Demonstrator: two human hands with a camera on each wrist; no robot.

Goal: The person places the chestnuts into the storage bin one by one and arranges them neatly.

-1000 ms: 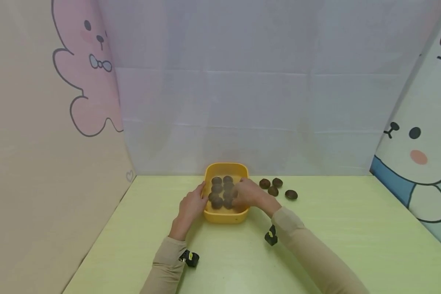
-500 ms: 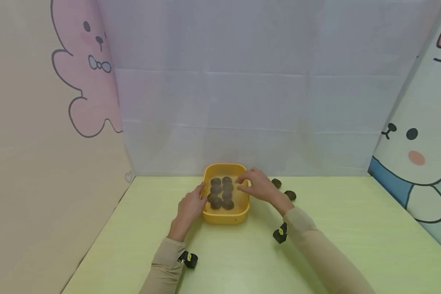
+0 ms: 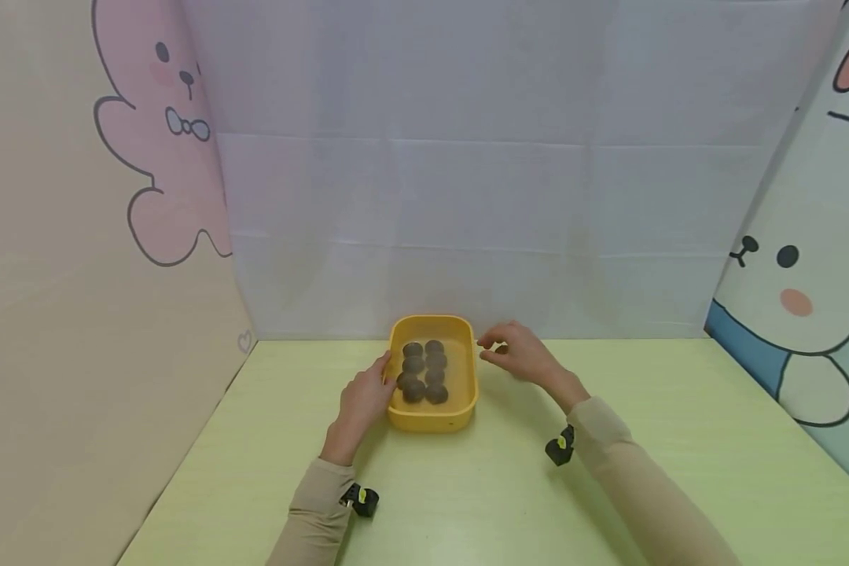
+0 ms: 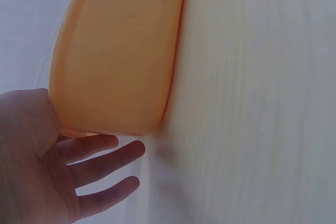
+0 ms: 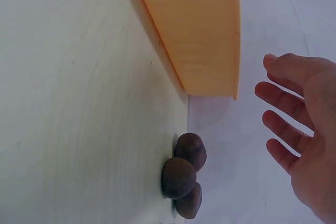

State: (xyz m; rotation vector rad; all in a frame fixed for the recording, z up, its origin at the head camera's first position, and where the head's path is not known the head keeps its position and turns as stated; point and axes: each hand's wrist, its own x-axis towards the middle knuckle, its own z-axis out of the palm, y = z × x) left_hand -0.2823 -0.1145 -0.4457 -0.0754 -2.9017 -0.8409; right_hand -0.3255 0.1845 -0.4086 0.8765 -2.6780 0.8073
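A yellow-orange rectangular plastic container (image 3: 431, 423) stands on the table near the back wall, with several brown chestnuts (image 3: 413, 391) in rows inside. My left hand (image 3: 361, 399) holds the container's left side, its thumb at the rim and its fingers along the outside. In the left wrist view, some fingers (image 4: 107, 165) spread apart beside the container's end. To the container's right, my right hand (image 3: 527, 355) hovers with thumb and fingers parted. Nothing sits between its fingers in the right wrist view, where loose chestnuts (image 5: 178, 178) lie on the table below. The hand mostly hides them in the head view.
The pale green-yellow table (image 3: 467, 503) meets a white cloth wall (image 3: 424, 196) just behind the container. Side panels with cartoon animals stand left and right. A small black camera (image 3: 362, 501) sits at each wrist.
My right hand has come up out of the container and moved right, over the loose chestnuts, its fingers parting. My left hand stays on the container's side.
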